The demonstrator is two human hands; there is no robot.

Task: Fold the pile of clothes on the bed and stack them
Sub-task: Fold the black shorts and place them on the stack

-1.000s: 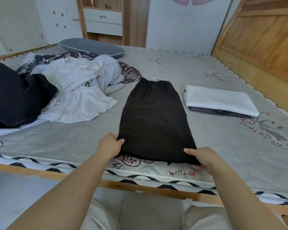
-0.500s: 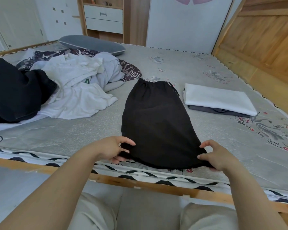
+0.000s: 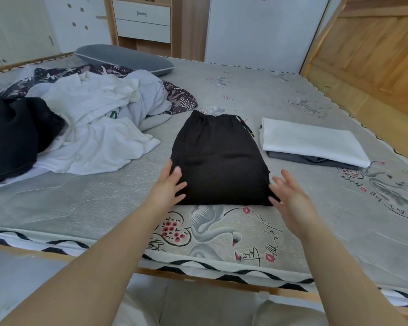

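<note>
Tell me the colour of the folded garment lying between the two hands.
Black, the folded black garment, seen in the head view, the only one.

Colours on the bed

The folded black cloth garment (image 3: 218,161) lies on the soft grey mattress (image 3: 292,95) printed with white swans and red flowers. Right of the garment is a flat white folded cloth (image 3: 311,141) over dark grey. Left is a crumpled white clothes pile (image 3: 92,123).

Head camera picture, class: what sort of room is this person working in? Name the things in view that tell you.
Most likely a bedroom. A bed with a printed cover fills the view, a grey pillow lies at its far edge, and a cabinet with drawers stands against the wall behind.
</note>
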